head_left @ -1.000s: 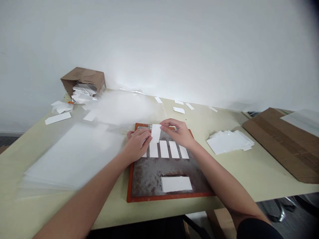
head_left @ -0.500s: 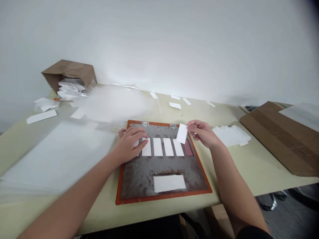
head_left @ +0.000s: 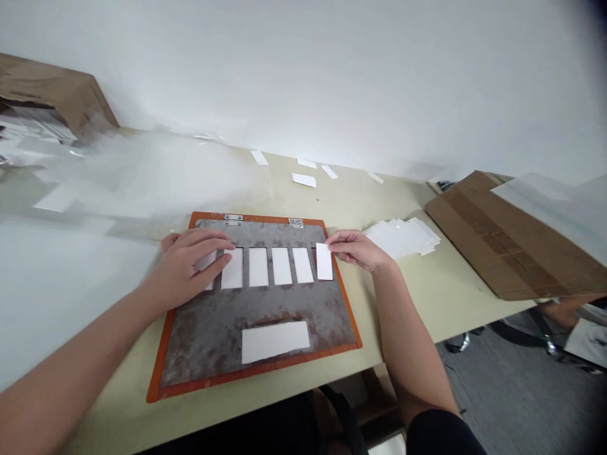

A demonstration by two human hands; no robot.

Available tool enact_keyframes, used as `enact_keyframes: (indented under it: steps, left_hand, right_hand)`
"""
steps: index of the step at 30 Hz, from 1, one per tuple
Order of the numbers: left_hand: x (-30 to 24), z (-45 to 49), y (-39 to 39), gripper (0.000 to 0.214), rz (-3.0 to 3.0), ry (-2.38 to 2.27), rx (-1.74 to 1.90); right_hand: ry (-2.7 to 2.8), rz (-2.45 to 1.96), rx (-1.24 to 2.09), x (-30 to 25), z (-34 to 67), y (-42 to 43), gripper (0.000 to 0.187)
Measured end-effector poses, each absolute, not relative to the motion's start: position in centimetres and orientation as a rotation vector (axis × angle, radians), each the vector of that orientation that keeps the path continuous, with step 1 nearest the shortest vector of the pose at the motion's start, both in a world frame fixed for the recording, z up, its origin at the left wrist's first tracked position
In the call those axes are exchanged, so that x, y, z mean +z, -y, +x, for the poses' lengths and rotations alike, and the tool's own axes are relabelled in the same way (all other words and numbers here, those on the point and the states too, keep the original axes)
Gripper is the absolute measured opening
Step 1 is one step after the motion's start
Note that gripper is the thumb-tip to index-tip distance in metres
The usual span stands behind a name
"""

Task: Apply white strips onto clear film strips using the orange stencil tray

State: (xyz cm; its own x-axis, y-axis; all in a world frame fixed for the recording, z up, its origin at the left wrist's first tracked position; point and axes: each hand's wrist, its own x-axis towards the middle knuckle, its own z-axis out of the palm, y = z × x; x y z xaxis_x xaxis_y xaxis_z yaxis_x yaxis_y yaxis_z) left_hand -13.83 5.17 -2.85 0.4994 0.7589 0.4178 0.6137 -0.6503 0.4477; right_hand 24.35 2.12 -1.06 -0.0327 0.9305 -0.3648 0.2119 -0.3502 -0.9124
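While the left hand [head_left: 187, 262] lay flat, fingers slightly apart, over a white paper strip [head_left: 207, 265] at the left end, the right hand [head_left: 355, 248] pinched, fingertips together, a 6th strip [head_left: 324, 261] at the rightmost slot of the rusty steel plate [head_left: 265, 303]; 4 strips [head_left: 281, 266] lay between.

Bright, flat indoor light, no source in frame. White wall [head_left: 303, 76] above the rusty metal plate [head_left: 258, 335] nearly blown out. L of plate, plastic sheets [head_left: 118, 183] glare milky, edges lost. Shadows v. soft, faint only under left hand [head_left: 187, 259] and right hand [head_left: 355, 248]. Far upper R of plate, corner darkens: vignette. Wide-angle bend at frame edges, table [head_left: 427, 309] looks tilted. Cardboard box [head_left: 52, 95] far L of plate is soft; plate fairly sharp.
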Motion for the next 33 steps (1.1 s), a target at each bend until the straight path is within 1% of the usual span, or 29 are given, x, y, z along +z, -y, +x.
enact_keyframes:
  steps: [6,12,23,27,33]
  left_hand:
    - [-2.6,-13.9,-5.0,0.025,2.511,-1.185,0.81]
    - [-1.8,-13.6,-4.6,0.026,2.493,-1.213,0.784]
    - [-2.0,-13.7,-4.8,0.025,2.511,-1.223,0.742]
    - [-2.2,-13.7,-4.9,0.024,2.505,-1.201,0.805]
    - [-2.5,-13.8,-4.9,0.022,2.501,-1.213,0.785]
  right_hand:
    - [1.26,-1.564,1.432,-1.1,24.1,-2.1,0.022]
    - [1.257,-1.557,1.418,-1.1,24.3,-2.2,0.022]
    - [1.278,-1.564,1.4,-0.9,24.1,-2.0,0.02]
    - [1.283,-1.563,1.406,-1.2,24.3,-2.1,0.022]
    - [1.288,-1.577,1.406,-1.4,24.4,-2.0,0.023]
